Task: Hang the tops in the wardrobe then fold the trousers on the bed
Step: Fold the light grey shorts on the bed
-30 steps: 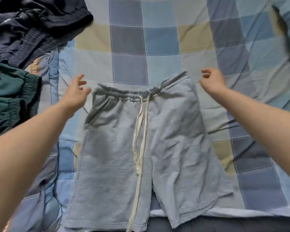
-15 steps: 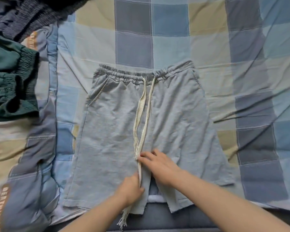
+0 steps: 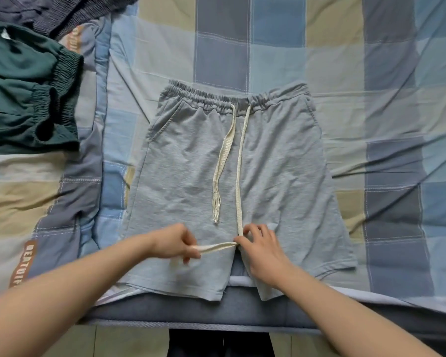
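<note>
Here both hands, left (image 3: 174, 243) and right (image 3: 262, 249), pinch the cord (image 3: 216, 246) crosswise (left-right) over the near shorts (image 3: 281, 176).

Both bare forearms reach up from the bottom edge, converging toward centre. The left hand (image 3: 175, 242) is curled, fingers pinched closed and pointing toward 3 o'clock. The right hand (image 3: 262, 247) lies palm-down, its fingertips apparently pinched together toward 10 o'clock.
</note>
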{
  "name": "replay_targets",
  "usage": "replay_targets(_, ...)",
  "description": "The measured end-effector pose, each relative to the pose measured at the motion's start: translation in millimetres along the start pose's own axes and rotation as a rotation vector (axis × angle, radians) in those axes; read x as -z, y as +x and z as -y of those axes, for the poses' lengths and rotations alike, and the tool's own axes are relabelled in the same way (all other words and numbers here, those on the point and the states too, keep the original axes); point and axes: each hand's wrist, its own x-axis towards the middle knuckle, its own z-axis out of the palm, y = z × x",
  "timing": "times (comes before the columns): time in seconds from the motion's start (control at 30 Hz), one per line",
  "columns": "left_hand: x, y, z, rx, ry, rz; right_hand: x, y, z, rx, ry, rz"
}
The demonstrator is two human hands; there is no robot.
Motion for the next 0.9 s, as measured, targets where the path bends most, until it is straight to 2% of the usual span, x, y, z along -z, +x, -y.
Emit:
replay_targets(0.07, 34.7, -0.7, -16.2, -0.028, 0.009, -0.094, 0.2, -3.0, -0.6, -0.167, 0.236, 0.029)
replay_targets(0.13, 66.1, 4.5, -35.7, -0.058, 0.005, -0.189, 2.3, -2.6, 1.0, -0.37, 0.634, 0.032)
replay_targets(0.2, 92.6, 16.1, -57.3, -0.088, 0.022, -0.285, 3.2, -0.9, 2.3, -0.48, 0.946, 0.014)
replay_targets(0.4, 125.3, 72.4, -114.2, -0.119, 0.139, -0.649, 15.2, 8.5, 6.9, -0.49, 1.215, 0.119)
replay_targets(0.47, 125.4, 89.5, -123.5, -0.029, 0.243, -0.77, 22.1, 10.7, 3.4, -0.474, 1.253, 0.119)
replay_targets(0.57, 120.9, 102.9, -123.3, 0.07, 0.525, -0.741, 30.9, 11.9, -12.6, -0.512, 1.307, 0.01)
replay_targets(0.67, 109.6, 108.8, -123.6, 0.003, 0.603, -0.69, 38.9, 8.7, -47.2, -0.655, 1.245, -0.304)
replay_targets(0.73, 99.4, 110.2, -126.4, -0.052, 0.581, -0.656, 39.7, -1.0, -79.4, -0.783, 1.023, -0.543)
replay_targets(0.8, 84.8, 113.1, -131.4, -0.111, 0.561, -0.614, 32.4, -18.1, -113.9, -0.905, 0.804, -0.682)
replay_targets(0.83, 76.1, 115.6, -134.6, -0.139, 0.551, -0.596, 27.6, -27.9, -129.5, -0.978, 0.739, -0.676)
replay_targets(0.9, 58.2, 120.9, -137.0, -0.195, 0.528, -0.576, 20.5, -41.7, -147.8, -1.14, 0.722, -0.525)
